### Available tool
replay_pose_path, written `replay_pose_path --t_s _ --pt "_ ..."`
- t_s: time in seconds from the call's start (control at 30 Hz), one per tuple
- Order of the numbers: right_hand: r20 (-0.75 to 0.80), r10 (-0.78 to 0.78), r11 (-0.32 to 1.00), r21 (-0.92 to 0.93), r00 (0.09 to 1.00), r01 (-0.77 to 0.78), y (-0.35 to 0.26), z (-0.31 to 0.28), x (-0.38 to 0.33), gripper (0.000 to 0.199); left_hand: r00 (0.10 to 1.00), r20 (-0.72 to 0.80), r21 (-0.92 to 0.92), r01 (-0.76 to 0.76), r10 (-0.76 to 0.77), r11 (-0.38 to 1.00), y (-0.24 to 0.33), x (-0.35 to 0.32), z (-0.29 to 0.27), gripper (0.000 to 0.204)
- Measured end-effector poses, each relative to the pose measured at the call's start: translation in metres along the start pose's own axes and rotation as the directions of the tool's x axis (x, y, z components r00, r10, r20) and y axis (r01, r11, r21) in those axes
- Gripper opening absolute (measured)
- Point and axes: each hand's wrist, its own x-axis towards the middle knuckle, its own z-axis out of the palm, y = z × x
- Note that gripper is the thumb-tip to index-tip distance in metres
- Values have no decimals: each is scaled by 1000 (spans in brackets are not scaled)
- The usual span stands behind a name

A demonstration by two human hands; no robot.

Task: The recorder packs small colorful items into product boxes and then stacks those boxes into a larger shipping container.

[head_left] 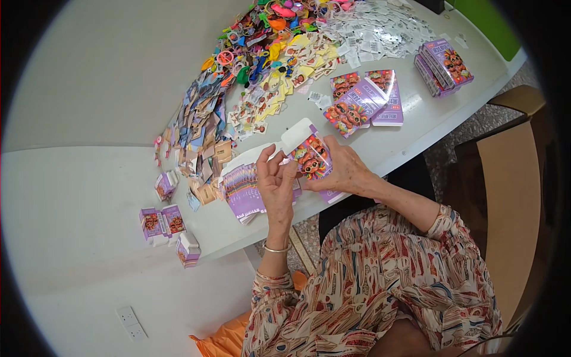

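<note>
White table [410,128] — toy-strewn — against pale wall [107,65]

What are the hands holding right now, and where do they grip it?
A small purple carton: the right hand grips its right side, the left hand pinches its left edge.

White table [89,196] against a pale wall, wooden chair [511,196], perhaps speckled stone floor [458,143]

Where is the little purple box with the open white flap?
In the head view, the small purple box sits mid-picture, held between the left hand and right hand, just above the stack of flat purple cartons.
</note>
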Motion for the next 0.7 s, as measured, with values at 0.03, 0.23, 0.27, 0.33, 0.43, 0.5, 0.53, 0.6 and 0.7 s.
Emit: replay_pose_path --t_s 0.03,0.23,0.27,0.33,0.43,0.5,0.53,0.6,0.7 --pt "-11 -38 998 57 999 38 0 -1 -1 86 1000 8 -2 -18 18 1000 -1 -1 -1 39" --pt "36 -137 956 267 990 123 3 -16 -1 57 994 97 -41 52 -48 998 -17 0 -10 39" --pt "27 -173 937 314 985 156 9 -17 0 52 985 137 -107 118 -103 987 -20 1 -10 36" --pt "47 -200 937 302 979 177 19 -19 -1 51 966 191 -200 210 -172 957 -22 3 -11 33" --pt "117 -213 937 307 970 169 20 -26 -6 50 930 277 -250 315 -244 916 -23 4 -19 29" --pt "165 -195 937 322 967 134 17 -33 -9 50 916 306 -213 331 -258 919 -25 7 -29 28" --pt "198 -186 938 326 962 115 16 -37 -10 51 888 345 -54 341 -303 938 -23 12 -32 36" --pt "232 -177 940 328 956 95 16 -41 -11 51 857 375 106 339 -353 935 -19 16 -32 45" --pt "323 -188 954 283 928 95 19 -46 -13 51 793 532 163 247 -296 955 15 21 -13 68"
